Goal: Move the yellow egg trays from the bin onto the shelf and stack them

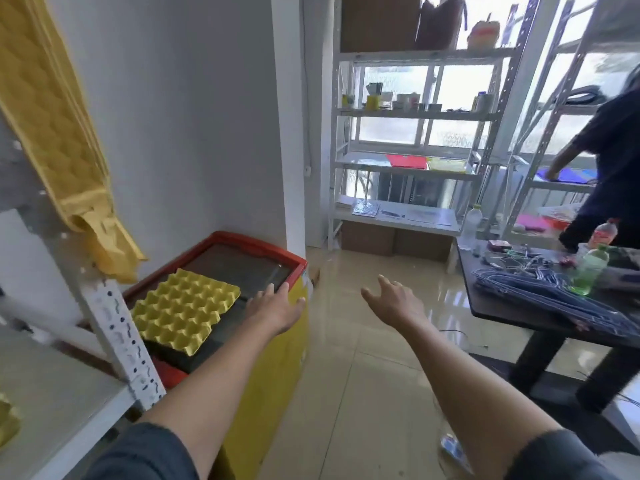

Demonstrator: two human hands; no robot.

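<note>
A yellow egg tray lies flat on the dark glass top of the red-rimmed yellow bin at lower left. My left hand reaches out open just right of the tray, over the bin's near right edge, holding nothing. My right hand hangs open in the air above the floor, well right of the bin. A stack of yellow egg trays sits on the shelf at upper left, seen from below. A corner of another yellow tray shows on the lower shelf board.
A white slotted shelf post stands between the shelf and the bin. To the right is a dark table with wire hangers and bottles. Another person stands at far metal shelving. Tiled floor lies between.
</note>
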